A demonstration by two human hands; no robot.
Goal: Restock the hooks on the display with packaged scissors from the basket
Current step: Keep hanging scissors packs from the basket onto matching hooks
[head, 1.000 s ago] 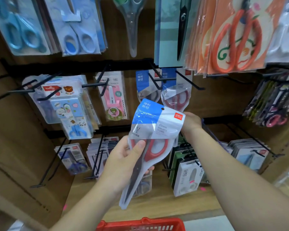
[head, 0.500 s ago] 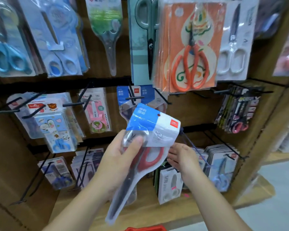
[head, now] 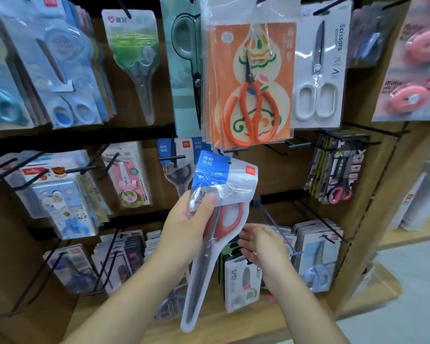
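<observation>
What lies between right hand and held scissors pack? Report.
Head view: nothing. The right hand is right beside the scissors pack; contact unclear.

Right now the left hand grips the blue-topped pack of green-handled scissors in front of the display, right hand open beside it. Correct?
Not quite. The head view shows the scissors in that pack have red handles, not green. The rest holds: the left hand grips the blue-topped pack in front of the display, and the right hand is open beside it.
</observation>
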